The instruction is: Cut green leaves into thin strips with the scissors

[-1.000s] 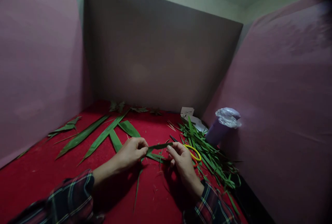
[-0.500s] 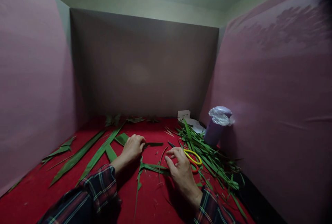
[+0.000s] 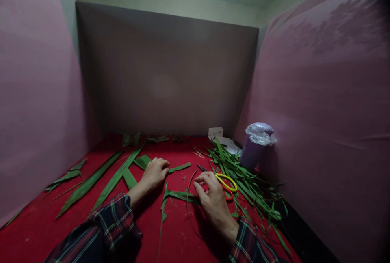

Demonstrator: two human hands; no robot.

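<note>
My left hand [image 3: 154, 172] is closed, its fingertips at the near end of a short green leaf strip [image 3: 180, 167] that sticks out to the right. My right hand [image 3: 211, 194] hovers with curled fingers, a small gap between thumb and index finger; nothing shows in it. Under and left of it lies a folded leaf piece [image 3: 181, 195] with a long thin stem. A thin brown strand [image 3: 189, 186] curves beside the right fingertips. Scissors [image 3: 227, 182] with a yellow and a red handle lie just behind the right hand, partly hidden by it.
A heap of cut green leaves [image 3: 243, 182] spreads on the right, before a purple cup [image 3: 252, 153] topped with clear plastic. Long leaf blades [image 3: 91, 186] lie at left on the red cloth [image 3: 179, 234]. A small white card [image 3: 215, 132] stands at the back. Pink panels flank both sides.
The leaf strip at my left hand has turned: its dark, edge-on look has become a lighter green face, and its far end is tilted up. The right hand has barely moved.
</note>
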